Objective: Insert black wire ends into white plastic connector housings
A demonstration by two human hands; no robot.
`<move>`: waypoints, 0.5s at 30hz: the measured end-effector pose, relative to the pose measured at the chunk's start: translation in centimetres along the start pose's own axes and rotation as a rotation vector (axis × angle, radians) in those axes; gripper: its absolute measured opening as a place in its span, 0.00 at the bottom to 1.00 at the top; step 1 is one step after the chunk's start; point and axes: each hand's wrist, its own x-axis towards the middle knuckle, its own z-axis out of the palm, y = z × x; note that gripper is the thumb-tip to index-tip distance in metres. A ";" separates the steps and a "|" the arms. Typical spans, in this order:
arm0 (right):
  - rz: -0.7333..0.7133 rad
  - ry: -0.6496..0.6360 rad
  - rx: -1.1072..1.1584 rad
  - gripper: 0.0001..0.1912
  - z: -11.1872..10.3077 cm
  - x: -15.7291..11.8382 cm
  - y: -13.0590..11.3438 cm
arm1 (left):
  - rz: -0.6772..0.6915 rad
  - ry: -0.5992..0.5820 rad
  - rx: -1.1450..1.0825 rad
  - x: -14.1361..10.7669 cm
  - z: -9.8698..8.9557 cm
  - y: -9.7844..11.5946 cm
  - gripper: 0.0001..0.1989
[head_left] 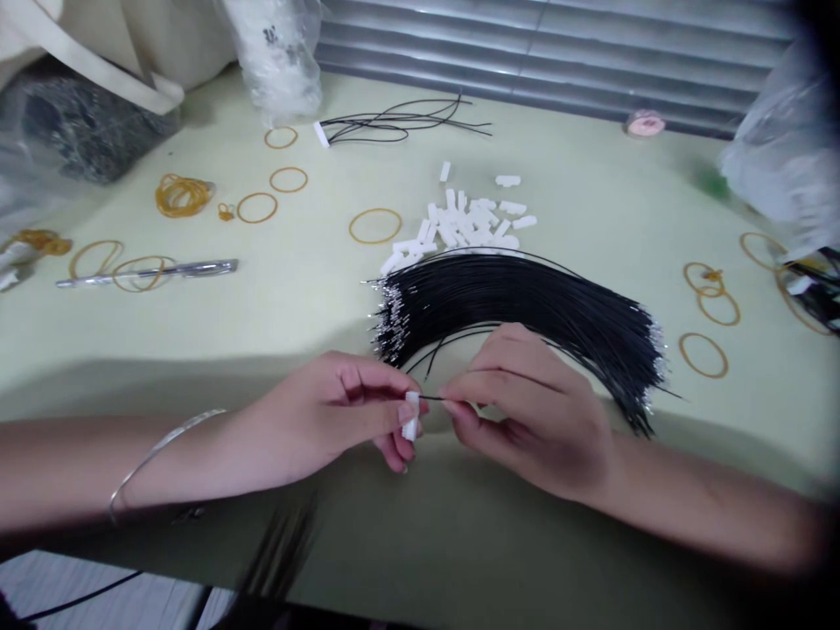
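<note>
Pinched between thumb and fingers of my left hand (354,407) is a small white connector (410,416), held upright. My right hand (531,407) is closed on a thin black wire (430,398), whose other end meets the connector's right side near its top. Whether the wire tip sits inside the connector is too small to tell. Just beyond my hands lies a thick curved bundle of black wires (512,297) with silvery tips at both ends. A pile of white connectors (465,223) lies behind the bundle.
Rubber bands (182,195) and a pen (210,268) lie at the left. One white connector with several black wires (321,134) is at the back. Plastic bags stand at the back left and right. A pink round item (645,123) sits by the blinds (557,52).
</note>
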 end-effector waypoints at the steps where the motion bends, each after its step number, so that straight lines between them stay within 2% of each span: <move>1: 0.003 0.001 0.004 0.05 0.1 -0.1 0.0 | 0.008 0.000 0.007 0.0 0.0 0.0 0.10; 11: 0.041 -0.019 -0.003 0.03 0.3 -0.1 -0.1 | 0.010 0.007 0.043 -0.2 -0.2 -0.2 0.10; 15: 0.135 -0.138 0.066 0.01 -0.9 0.6 1.0 | -0.010 -0.023 0.052 -0.3 0.1 -0.2 0.08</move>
